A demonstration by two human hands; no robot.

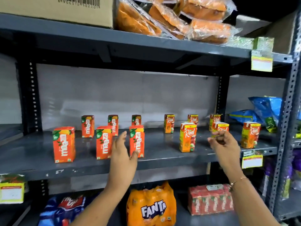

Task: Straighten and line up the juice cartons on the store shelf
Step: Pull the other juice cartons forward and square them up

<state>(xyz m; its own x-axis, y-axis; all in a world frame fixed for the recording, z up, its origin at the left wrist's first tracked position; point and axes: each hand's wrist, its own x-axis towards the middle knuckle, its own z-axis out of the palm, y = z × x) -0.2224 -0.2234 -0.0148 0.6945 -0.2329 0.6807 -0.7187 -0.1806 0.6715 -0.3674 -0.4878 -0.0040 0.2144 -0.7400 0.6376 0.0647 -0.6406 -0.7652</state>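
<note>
We are seeing Maaza cartons (63, 144) standing in two rows on the left of the shelf (40, 162), Real cartons (187, 137) likewise standing to their right.

left hand (124, 150) raised, fingers spread | right hand (224, 141) raised, fingers loosely curled (blurred, seemingly empty)

Six small orange rectangular cardboard cartons (64, 144) at centre left each read "maaza" running sideways. Six orange-and-yellow cardboard cartons (187, 137) at centre right read "Real". At the bottom centre, an orange plastic-wrapped bottle pack (151, 207) reads "FANTA". The barcode digits on the tan cardboard box (57, 8) at upper left are too blurred to read.
</note>
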